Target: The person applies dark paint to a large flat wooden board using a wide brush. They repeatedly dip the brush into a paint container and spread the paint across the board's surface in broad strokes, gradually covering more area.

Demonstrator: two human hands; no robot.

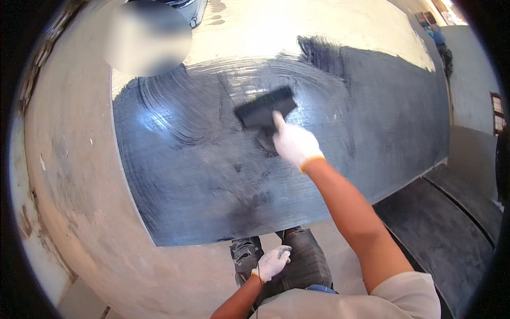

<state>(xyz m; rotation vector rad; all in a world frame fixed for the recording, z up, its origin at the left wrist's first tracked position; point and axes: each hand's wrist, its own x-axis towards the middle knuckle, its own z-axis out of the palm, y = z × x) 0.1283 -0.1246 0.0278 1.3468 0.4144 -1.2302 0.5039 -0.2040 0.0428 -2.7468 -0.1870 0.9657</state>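
Observation:
My right hand [297, 144], in a white knit glove with a yellow cuff, is closed on the handle of a wide black brush [265, 106]. One finger lies along the brush's back. The brush rests on a large pale panel [255, 32], where dark blue-grey coating [287, 181] covers the near and middle parts in wet, curved streaks. My left hand [272, 263], gloved the same way with darkened fingertips, is low by my thighs, fingers curled. What they hold, if anything, is hidden. A thin dark cord runs down past its wrist.
Dark panels [441, 228] lie at the lower right, beside the coated one. A person [440, 45] is at the far right. At the upper left, a blurred round patch hides part of the panel, with patterned cloth [191, 10] beside it. Scuffed, pale floor [79, 159] runs along the left.

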